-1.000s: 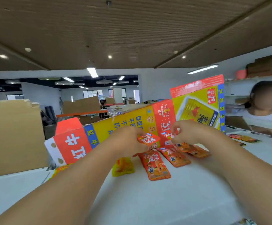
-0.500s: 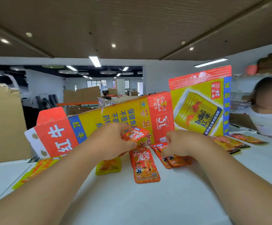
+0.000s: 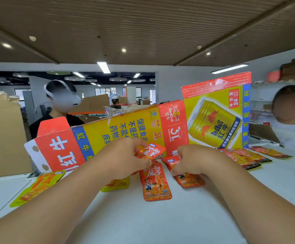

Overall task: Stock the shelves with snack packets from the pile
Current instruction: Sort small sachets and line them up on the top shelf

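Note:
My left hand (image 3: 125, 158) pinches a small red-orange snack packet (image 3: 150, 151) raised just above the white shelf top (image 3: 160, 222). My right hand (image 3: 194, 158) grips the top of an orange packet (image 3: 189, 179) that lies on the shelf, with other packets under it. Between the two hands an orange packet (image 3: 154, 184) lies flat. A yellow packet (image 3: 116, 184) sits partly under my left wrist. Another yellow packet (image 3: 37, 187) lies at the left edge. Several orange packets (image 3: 245, 156) lie in a row to the right.
A flattened yellow and red drink carton (image 3: 129, 131) stands upright right behind the packets. A brown cardboard box (image 3: 2, 134) stands at the left. One person with a headset is behind the carton at left, another at the far right near wall shelves (image 3: 284, 81).
The view has shifted, bringing a person at back left and more packets on the right into sight. Both hands hold the same packets and have barely moved.

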Available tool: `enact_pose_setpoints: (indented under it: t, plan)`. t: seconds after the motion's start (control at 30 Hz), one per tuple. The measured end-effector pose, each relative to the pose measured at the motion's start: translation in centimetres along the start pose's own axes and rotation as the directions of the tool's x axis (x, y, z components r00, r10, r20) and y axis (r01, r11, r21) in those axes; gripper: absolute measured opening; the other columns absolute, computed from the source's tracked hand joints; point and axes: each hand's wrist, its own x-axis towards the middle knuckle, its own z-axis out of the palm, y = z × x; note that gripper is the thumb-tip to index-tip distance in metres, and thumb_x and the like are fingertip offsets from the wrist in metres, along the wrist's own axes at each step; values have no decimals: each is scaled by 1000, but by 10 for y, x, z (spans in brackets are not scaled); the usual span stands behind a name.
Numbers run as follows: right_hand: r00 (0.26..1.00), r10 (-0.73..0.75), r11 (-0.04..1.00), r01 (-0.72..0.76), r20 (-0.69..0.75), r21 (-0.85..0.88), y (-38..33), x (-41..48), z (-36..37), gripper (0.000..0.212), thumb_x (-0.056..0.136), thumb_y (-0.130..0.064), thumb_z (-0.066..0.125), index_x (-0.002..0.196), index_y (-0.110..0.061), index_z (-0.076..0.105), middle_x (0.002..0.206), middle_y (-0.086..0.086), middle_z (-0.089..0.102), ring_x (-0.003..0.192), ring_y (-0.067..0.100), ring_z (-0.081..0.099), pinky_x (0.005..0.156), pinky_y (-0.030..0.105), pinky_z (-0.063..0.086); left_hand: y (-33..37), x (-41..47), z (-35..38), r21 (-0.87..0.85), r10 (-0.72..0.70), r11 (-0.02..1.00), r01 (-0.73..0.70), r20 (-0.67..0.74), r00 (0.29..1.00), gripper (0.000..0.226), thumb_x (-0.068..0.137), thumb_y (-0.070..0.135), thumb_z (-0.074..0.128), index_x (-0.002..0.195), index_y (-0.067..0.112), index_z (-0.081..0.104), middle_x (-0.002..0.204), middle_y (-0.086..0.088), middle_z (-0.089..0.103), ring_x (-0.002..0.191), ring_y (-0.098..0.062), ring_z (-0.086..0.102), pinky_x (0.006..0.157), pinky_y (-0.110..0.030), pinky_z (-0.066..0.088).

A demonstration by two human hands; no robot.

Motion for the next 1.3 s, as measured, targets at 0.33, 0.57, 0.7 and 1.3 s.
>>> enact_pose_setpoints:
  t: [0.33, 0.57, 0.7, 1.3]
  plan:
    - [999, 4, 1000, -4, 50, 0, -1, -2, 0, 53, 80, -60, 72, 106, -25, 40, 101, -6, 49, 95, 19, 52, 68, 29, 42, 2, -2, -2, 5, -11, 1000, 11, 2, 1000, 53, 81, 68, 70, 130, 52, 55, 115, 21, 62, 88, -1, 61, 66, -25, 48]
    - [994, -58, 998, 60, -91, 21, 4, -2, -6, 39, 86, -55, 68, 96, -21, 52, 88, -5, 54, 76, 13, 51, 57, 27, 36, 7, -4, -1, 7, -39, 999, 40, -21, 999, 56, 81, 68, 69, 133, 52, 54, 120, 19, 62, 94, -6, 62, 71, -26, 50]
    - [922, -251, 925, 318, -295, 207, -3, 0, -4, 13, 94, -35, 61, 86, -25, 66, 85, -10, 64, 79, 13, 61, 63, 29, 47, 12, -6, 1, 6, -84, 996, 86, -167, 982, 56, 83, 62, 70, 135, 46, 55, 121, 15, 64, 94, -11, 58, 75, -27, 49]
    - [893, -138, 926, 270, -429, 264, -4, 2, -5, 55, 76, -47, 77, 124, -27, 58, 111, -5, 69, 94, 17, 65, 82, 40, 56, 33, -12, 17, -163, 100, 980, -113, -89, 991, 36, 94, 30, 59, 124, 52, 60, 104, 22, 59, 81, 3, 59, 69, -18, 48]
